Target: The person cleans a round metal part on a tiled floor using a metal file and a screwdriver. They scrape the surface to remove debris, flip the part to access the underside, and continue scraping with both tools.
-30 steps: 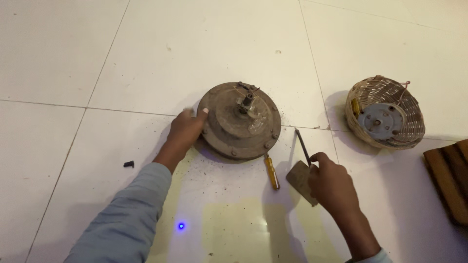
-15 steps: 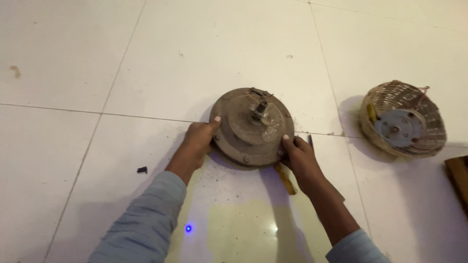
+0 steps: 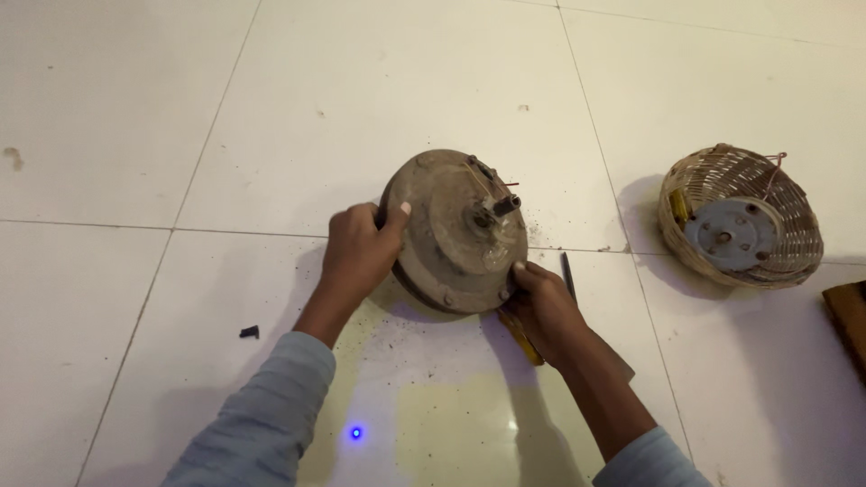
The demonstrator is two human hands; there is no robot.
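Note:
A round, dirty brown metal motor housing with a short shaft and wires at its centre is tipped up on its edge on the white tiled floor. My left hand grips its left rim, thumb over the edge. My right hand holds its lower right rim. Under my right hand lies a screwdriver with a yellow handle and a dark shaft.
A wicker basket at the right holds a grey metal disc. A brown wooden piece shows at the right edge. A small black bit lies on the floor at the left. A blue light dot glows between my arms.
My right hand left the flat piece it held and took the housing's right rim. Both hands have tilted the housing up from flat onto its edge.

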